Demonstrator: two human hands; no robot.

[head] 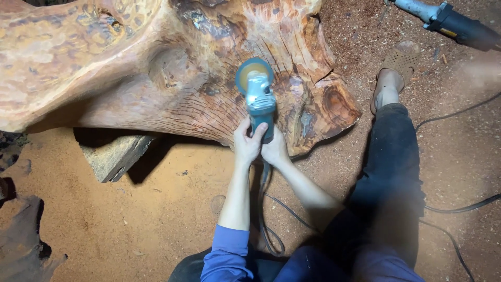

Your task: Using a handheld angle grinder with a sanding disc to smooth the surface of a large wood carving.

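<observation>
Now | left hand (246, 142) + right hand (274, 149) clamp grinder (259, 96) | disc near slab (172, 68) edge | floor (172, 198) open below

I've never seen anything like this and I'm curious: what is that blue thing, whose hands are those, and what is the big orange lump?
The camera sits on a person's head, looking down, so you see their own arms. Both hands, the left hand and the right hand, wrap their fingers around a teal power grinder. Its round disc rests against a huge carved tree stump, which lies on a wooden block. Reddish sawdust covers the ground. The person's foot in a sandal stretches out on the right, and a second power tool lies at the top right.
</observation>
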